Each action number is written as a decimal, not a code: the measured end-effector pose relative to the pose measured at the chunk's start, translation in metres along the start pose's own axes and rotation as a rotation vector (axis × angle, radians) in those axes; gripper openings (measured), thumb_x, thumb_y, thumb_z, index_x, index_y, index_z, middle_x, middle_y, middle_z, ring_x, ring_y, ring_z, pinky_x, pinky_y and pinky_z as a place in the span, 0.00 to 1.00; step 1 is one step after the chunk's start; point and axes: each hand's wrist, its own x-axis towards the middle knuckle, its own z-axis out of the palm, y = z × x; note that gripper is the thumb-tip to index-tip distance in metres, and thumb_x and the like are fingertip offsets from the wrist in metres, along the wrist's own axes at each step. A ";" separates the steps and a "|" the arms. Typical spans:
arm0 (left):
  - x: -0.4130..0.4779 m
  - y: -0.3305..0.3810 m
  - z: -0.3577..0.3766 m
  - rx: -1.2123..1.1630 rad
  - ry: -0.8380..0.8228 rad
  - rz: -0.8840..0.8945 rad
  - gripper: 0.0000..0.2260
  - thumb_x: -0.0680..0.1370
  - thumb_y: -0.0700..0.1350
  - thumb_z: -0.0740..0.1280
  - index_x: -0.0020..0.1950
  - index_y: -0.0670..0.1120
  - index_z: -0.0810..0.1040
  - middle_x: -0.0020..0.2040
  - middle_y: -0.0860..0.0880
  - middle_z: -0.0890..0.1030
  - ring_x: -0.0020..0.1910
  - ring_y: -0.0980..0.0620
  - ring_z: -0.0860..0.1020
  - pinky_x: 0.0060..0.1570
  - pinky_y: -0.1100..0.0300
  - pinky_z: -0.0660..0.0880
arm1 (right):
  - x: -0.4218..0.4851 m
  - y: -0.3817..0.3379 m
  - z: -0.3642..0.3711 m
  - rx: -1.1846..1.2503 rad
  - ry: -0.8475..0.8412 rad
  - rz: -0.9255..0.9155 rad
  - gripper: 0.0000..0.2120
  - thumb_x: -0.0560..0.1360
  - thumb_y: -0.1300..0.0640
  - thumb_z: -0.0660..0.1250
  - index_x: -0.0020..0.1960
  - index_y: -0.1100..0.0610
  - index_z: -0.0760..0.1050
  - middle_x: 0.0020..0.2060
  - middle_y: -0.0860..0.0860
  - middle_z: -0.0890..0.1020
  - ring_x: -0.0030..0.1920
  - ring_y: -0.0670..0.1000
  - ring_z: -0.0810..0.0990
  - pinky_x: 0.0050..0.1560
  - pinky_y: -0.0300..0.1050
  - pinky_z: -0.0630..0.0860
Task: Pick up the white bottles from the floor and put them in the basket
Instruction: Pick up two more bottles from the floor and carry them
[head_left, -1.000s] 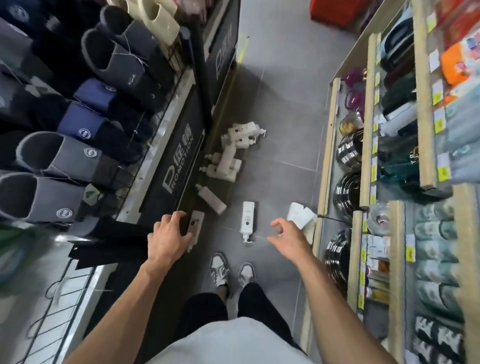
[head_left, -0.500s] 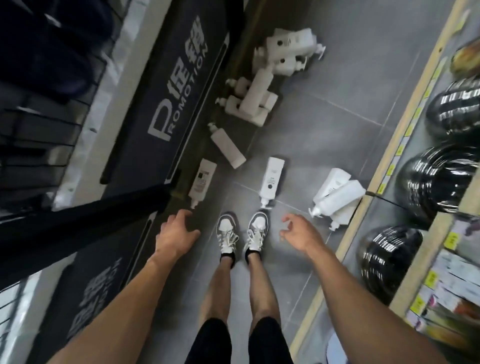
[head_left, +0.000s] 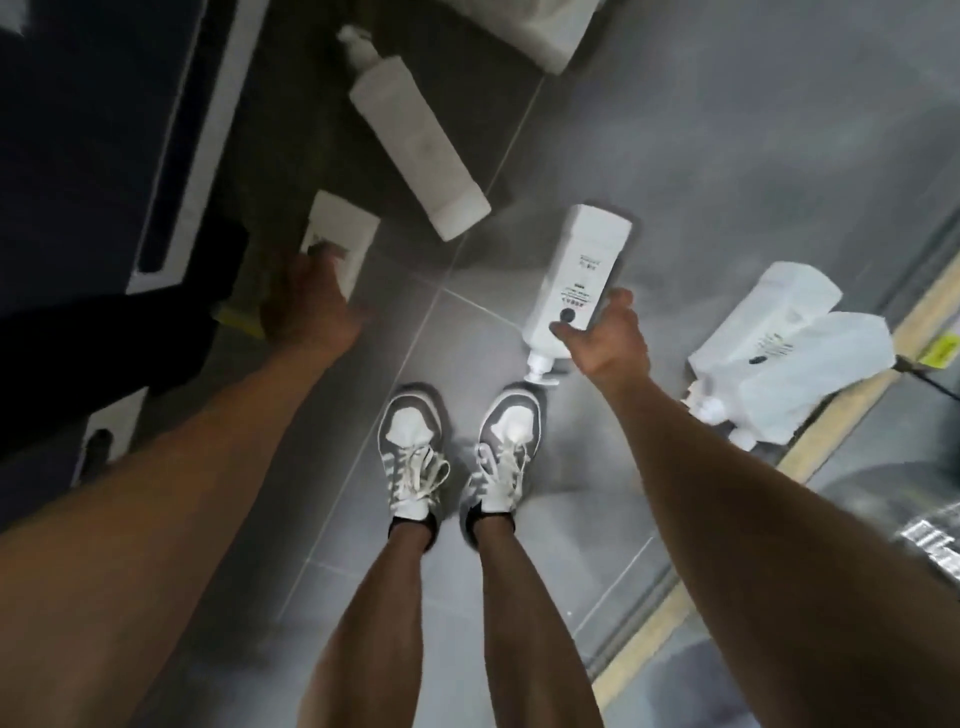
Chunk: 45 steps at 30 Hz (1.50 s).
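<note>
Grey tile floor (head_left: 727, 156), white bottles lying on it, none upright. Landmark: the sneakers (head_left: 460, 447), grey-white, laced, toes pointing up-frame.

Just ahead of the right sneaker toe: labelled bottle (head_left: 576, 270), lying flat, pump end toward the sneakers and nearly touching the toe. Right hand (head_left: 605, 338) is on its lower part, thumb on the front by the black dot and a finger hooked round the far edge. That is a part-closed grip around the bottle. Can't tell if it is off the floor.

Ahead-left of the sneakers: left bottle (head_left: 343, 234), near end covered by left hand (head_left: 306, 306). The back of the hand faces the camera, blurred, fingers hidden. It touches the bottle, but I can't tell if it is clamped on.

Farther ahead of the sneakers: slanted bottle (head_left: 415, 140), pump end away, untouched.

Right of the sneakers, well apart: pair of bottles (head_left: 774, 348), overlapping, beside the wooden shelf edge (head_left: 826, 436).

Left of the sneakers: dark sign panel (head_left: 104, 130), white border.
</note>
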 end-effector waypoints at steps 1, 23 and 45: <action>0.015 -0.006 0.016 0.008 0.035 -0.022 0.36 0.72 0.47 0.76 0.76 0.50 0.63 0.72 0.39 0.68 0.68 0.34 0.69 0.64 0.36 0.71 | 0.017 0.000 0.013 0.071 0.026 0.030 0.41 0.65 0.40 0.75 0.69 0.58 0.63 0.64 0.59 0.76 0.65 0.63 0.76 0.65 0.60 0.74; -0.071 0.010 -0.052 0.068 -0.163 -0.023 0.43 0.68 0.56 0.79 0.75 0.44 0.59 0.66 0.39 0.75 0.61 0.36 0.77 0.56 0.47 0.74 | -0.082 -0.031 -0.034 0.270 0.126 0.196 0.31 0.65 0.46 0.79 0.57 0.52 0.63 0.57 0.54 0.82 0.57 0.61 0.81 0.60 0.56 0.77; -0.542 0.003 -0.360 -0.088 -0.011 -0.143 0.35 0.65 0.58 0.76 0.64 0.49 0.64 0.62 0.49 0.76 0.55 0.40 0.80 0.46 0.50 0.72 | -0.553 -0.061 -0.254 -0.288 0.101 -0.480 0.36 0.61 0.46 0.79 0.63 0.54 0.66 0.58 0.54 0.72 0.60 0.58 0.73 0.56 0.53 0.74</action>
